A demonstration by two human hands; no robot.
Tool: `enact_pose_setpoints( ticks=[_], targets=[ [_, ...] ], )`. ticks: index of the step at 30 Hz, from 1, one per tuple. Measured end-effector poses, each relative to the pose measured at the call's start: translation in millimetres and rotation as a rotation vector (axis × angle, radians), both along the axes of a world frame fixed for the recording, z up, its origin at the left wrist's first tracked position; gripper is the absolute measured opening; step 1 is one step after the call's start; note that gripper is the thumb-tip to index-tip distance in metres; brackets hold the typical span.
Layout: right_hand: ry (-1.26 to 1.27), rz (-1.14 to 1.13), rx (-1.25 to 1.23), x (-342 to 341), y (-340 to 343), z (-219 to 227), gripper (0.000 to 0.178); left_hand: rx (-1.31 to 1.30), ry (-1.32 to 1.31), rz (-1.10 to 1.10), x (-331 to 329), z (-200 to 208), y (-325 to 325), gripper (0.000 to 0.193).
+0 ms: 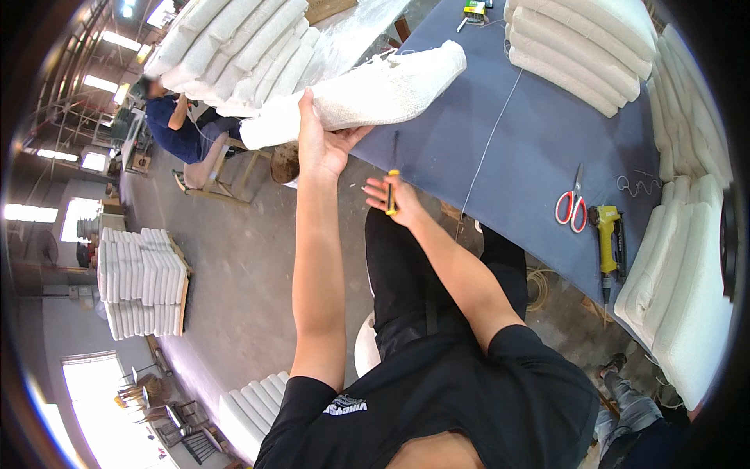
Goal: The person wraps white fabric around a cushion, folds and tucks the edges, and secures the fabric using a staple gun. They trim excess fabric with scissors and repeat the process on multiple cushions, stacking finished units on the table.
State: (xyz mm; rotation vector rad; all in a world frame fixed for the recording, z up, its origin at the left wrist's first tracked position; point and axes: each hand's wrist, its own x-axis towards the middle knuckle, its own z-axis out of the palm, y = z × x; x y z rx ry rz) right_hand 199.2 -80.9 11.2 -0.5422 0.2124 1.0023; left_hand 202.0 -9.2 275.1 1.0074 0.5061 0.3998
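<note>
My left hand (324, 148) grips a white fabric-covered cushion (391, 87) from below, thumb up against its near side. The cushion is tilted and held over the left edge of the blue-grey table (469, 141), and loose threads show along its upper edge. Lower and to the right, my right hand (400, 202) holds a screwdriver (392, 199) with a yellow and black handle. Its thin dark shaft points up toward the cushion, apart from it. Some of the right fingers are stretched out. A long white thread (492, 137) runs across the tabletop.
Red-handled scissors (571, 209) and a yellow air stapler (607, 234) lie on the table's right side. White cushions are stacked at the back (582, 51), right (680, 289) and far left (141, 281). A person (176, 129) sits at the left; another person's legs (629, 402) show lower right.
</note>
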Motion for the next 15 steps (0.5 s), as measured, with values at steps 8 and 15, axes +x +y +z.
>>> enact_pose_setpoints(
  ticks=[8, 15],
  targets=[
    [0.067, -0.284, -0.004, 105.4, -49.6, 20.8, 0.018, 0.028, -0.011, 0.005, 0.3, -11.4, -7.3, 0.09],
    [-1.063, 0.716, -0.777, 38.3, -25.2, 3.6, 0.041, 0.011, -0.037, -0.079, 4.1, -0.5, 6.9, 0.083]
  ],
)
